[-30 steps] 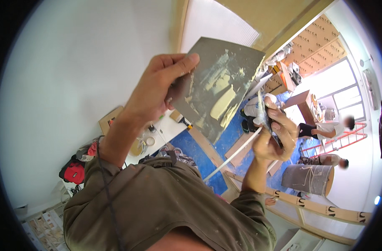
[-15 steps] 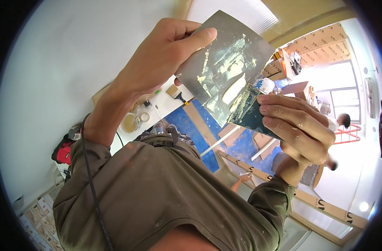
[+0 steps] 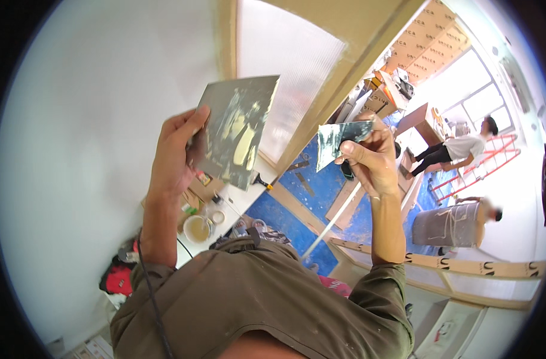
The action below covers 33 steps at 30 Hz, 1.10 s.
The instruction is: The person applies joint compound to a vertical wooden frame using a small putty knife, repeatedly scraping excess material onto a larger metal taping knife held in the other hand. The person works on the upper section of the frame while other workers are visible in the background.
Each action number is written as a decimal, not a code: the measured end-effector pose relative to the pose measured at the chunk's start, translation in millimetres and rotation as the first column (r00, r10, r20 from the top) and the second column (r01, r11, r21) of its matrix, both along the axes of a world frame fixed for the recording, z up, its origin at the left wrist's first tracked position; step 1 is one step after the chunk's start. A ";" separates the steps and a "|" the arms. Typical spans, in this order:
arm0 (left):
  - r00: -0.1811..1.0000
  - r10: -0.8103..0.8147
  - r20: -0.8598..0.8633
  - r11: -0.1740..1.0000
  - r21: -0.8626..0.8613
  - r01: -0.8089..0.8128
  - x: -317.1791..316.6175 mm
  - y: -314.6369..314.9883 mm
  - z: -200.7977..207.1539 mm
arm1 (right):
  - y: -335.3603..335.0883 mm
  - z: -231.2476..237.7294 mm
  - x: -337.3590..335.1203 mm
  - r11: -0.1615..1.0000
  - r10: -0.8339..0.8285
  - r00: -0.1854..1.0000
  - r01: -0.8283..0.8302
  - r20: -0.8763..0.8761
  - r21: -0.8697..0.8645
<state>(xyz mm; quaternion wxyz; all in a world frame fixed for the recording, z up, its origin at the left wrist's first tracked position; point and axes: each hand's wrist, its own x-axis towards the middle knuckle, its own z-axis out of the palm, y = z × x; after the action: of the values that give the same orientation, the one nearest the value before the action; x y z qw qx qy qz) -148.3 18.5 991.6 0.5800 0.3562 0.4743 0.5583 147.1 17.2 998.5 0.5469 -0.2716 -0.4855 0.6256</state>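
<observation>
Left hand [image 3: 178,143]: gripping a thin grey plasterer's board [image 3: 219,128] by its left edge, thumb on the face, fingers behind. Right hand [image 3: 373,157]: pinching a flat putty scraper [image 3: 332,140], its smeared edge pointing toward the board; the two tools stand apart, raised before the chest.

Handling, my estimate: board stiff and light, but tipping easily under a one-sided hold; best held at the clean left margin, clear of the cream putty [image 3: 245,143], which looks soft and slippery. Scraper looks light, thin, perhaps springy; hold at the back, away from the loaded edge.

Below the left hand: white tabletop [image 3: 240,201] with a tub of pale liquid [image 3: 198,228], tape roll [image 3: 218,217] and paintbrush [image 3: 261,181]. Beyond the right hand: a co-worker in a white shirt [image 3: 462,146], beside a red ladder [image 3: 507,151].
</observation>
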 end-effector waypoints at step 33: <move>0.981 -0.093 0.169 0.992 -0.074 0.106 23.1 16.2 -31.8 | 199.1 173.4 53.3 -0.273 -0.702 0.179 0.826 -0.689 0.493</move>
<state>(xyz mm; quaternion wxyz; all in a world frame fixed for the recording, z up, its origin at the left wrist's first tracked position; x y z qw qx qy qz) -125.1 34.7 959.8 0.6588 0.3077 0.4290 0.5360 200.4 216.3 1171.8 0.8882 -0.1695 -0.3830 -0.1890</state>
